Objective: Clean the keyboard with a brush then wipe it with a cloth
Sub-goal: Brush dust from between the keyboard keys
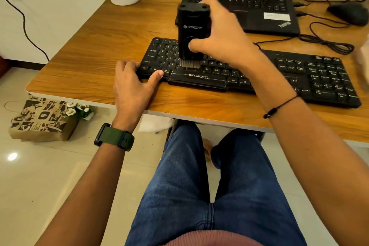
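Your right hand (221, 32) is wrapped around a black upright block-shaped brush (192, 34) with a pale logo I cannot read, its grey bristles pressed on the letter keys of the black ZEBRONICS keyboard (249, 74). Your left hand (133, 82), fingers loosely spread and holding nothing, rests on the keyboard's left end, thumb by the Alt key. Behind the keyboard sits a black ThinkPad laptop (269, 6); below its left end, on the floor, a brown "insta mart" paper bag (40, 120).
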### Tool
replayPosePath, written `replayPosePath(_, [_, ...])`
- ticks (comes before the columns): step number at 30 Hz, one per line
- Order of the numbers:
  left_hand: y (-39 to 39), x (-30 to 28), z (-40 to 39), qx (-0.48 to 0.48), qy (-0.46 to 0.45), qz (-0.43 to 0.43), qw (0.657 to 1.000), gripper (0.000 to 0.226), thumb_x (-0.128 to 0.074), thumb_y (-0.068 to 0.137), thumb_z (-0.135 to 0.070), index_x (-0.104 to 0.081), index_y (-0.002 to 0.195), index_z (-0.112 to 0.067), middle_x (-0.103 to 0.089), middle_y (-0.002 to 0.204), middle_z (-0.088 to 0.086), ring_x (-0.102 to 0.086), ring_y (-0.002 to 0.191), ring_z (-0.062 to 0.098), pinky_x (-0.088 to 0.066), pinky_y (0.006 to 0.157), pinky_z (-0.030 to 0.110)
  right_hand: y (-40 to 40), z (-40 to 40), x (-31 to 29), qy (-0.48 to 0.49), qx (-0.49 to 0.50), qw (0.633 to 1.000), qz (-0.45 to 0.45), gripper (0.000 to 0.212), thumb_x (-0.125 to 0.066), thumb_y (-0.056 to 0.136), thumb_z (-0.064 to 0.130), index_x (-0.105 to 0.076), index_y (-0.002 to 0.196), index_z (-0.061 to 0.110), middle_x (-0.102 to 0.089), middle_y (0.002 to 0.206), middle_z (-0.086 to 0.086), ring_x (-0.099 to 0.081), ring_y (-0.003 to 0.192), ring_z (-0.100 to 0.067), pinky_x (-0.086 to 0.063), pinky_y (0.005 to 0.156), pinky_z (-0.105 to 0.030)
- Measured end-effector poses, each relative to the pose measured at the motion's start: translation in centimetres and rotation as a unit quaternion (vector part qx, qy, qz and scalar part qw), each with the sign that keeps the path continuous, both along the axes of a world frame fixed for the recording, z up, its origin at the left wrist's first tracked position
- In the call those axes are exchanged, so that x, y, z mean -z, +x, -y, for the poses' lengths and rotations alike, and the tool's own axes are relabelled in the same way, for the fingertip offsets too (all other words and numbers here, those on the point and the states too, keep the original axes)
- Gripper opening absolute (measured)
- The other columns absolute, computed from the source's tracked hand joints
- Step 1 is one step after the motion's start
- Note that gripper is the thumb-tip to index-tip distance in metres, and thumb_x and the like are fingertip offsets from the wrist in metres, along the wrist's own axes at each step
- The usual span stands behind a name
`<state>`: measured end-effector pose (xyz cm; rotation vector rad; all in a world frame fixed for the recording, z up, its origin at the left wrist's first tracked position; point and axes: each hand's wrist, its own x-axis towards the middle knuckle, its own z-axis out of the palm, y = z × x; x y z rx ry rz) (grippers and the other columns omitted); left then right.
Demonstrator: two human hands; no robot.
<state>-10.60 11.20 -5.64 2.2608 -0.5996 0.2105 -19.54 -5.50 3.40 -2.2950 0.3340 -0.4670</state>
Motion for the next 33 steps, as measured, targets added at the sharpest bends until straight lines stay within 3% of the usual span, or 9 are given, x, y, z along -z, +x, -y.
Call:
replayPosePath(8, [0.2, 0.2, 0.0, 0.0, 0.002, 0.007, 1.0, 0.057, -0.064, 0.08, -0.046, -0.054, 0.119, -0.005, -0.048, 0.121, 0.009, -0.045, 0.105, 0.013, -0.032, 0.078, 0.015, -3.1, 2.1, 1.3, -0.013, 0.054, 0.998, -0.035, 0.053, -0.068, 0.075, 0.009, -0.04, 0.12, 0.014, -0.051, 0.087, 0.012, -0.051, 0.075, 0.0, -0.042, 0.058, -0.003])
replayPosePath(13, [0.3, 0.3, 0.0, 0.002, 0.005, 0.006, 1.0, 0.057, -0.064, 0.08, -0.047, -0.054, 0.118, -0.006, -0.048, 0.121, 0.009, -0.044, 0.103, 0.012, -0.033, 0.079, 0.016, -4.5, 3.0, 0.4, -0.019, 0.08, 0.997, -0.015, 0.054, -0.069, 0.073, 0.009, -0.041, 0.119, 0.014, -0.052, 0.092, 0.009, -0.052, 0.084, -0.005, -0.042, 0.061, -0.005])
replayPosePath(17, [0.2, 0.1, 0.0, 0.002, 0.004, 0.008, 1.0, 0.058, -0.065, 0.08, -0.046, -0.054, 0.119, -0.005, -0.048, 0.121, 0.009, -0.047, 0.105, 0.015, -0.035, 0.08, 0.017, -2.3, 1.5, 0.0, -0.012, 0.045, 0.999, -0.001, 0.052, -0.069, 0.073, 0.01, -0.042, 0.118, 0.012, -0.051, 0.092, 0.012, -0.05, 0.079, 0.004, -0.041, 0.059, 0.0])
replayPosePath(22, [0.1, 0.1, -0.1, 0.004, 0.003, 0.01, 1.0, 0.057, -0.065, 0.08, -0.046, -0.054, 0.119, -0.005, -0.049, 0.12, 0.01, -0.047, 0.106, 0.016, -0.035, 0.081, 0.019, -0.5, 0.5, 0.6, -0.046, 0.01, 0.998, -0.029, 0.054, -0.068, 0.074, 0.013, -0.04, 0.12, 0.013, -0.053, 0.103, 0.001, -0.054, 0.086, -0.009, -0.045, 0.057, -0.009])
replayPosePath(27, [0.0, 0.0, 0.1, 0.0, 0.006, 0.005, 1.0, 0.058, -0.064, 0.081, -0.046, -0.053, 0.12, -0.004, -0.048, 0.123, 0.01, -0.046, 0.108, 0.017, -0.033, 0.081, 0.017, -3.6, 3.0, 0.7, -0.06, 0.054, 0.995, -0.054, 0.054, -0.068, 0.075, 0.011, -0.04, 0.12, 0.012, -0.05, 0.096, 0.004, -0.049, 0.076, -0.003, -0.038, 0.051, 0.0])
replayPosePath(30, [-0.1, 0.0, 0.1, 0.001, 0.005, 0.006, 1.0, 0.058, -0.064, 0.081, -0.046, -0.053, 0.12, -0.005, -0.047, 0.123, 0.01, -0.046, 0.109, 0.018, -0.033, 0.082, 0.018, -5.3, 4.1, 0.3, -0.065, 0.075, 0.993, -0.061, 0.056, -0.07, 0.074, 0.011, -0.04, 0.122, 0.011, -0.051, 0.103, 0.002, -0.049, 0.09, -0.011, -0.039, 0.057, -0.002])
replayPosePath(33, [-0.1, 0.0, 0.1, 0.005, 0.004, 0.005, 1.0, 0.057, -0.064, 0.081, -0.045, -0.052, 0.12, -0.005, -0.047, 0.123, 0.01, -0.046, 0.109, 0.018, -0.033, 0.082, 0.018, -5.1, 4.1, -0.6, -0.055, 0.067, 0.996, -0.036, 0.058, -0.07, 0.073, 0.011, -0.04, 0.123, 0.011, -0.051, 0.107, 0.002, -0.049, 0.096, -0.011, -0.045, 0.071, -0.015])
